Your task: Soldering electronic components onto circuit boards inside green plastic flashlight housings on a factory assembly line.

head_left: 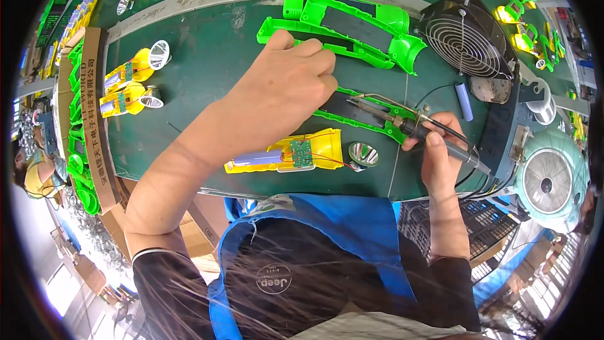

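Pinching the soldering iron [414,128] in the right hand [442,158], over the green shell [394,131] just left of that hand's fingers; with the left hand [290,75] curled near the tip, fingertips hidden, pinch impossible to tell. Could scorch plastic by lingering, or burn knuckles by slipping.

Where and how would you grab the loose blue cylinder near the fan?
Likely mid-length, thumb and fingers across its long sides, coming from above. The blue cylinder is slim and appears to lie flat, pointing roughly away from the person. The fan crowds its far end, and the right hand with the soldering iron sits near the other.
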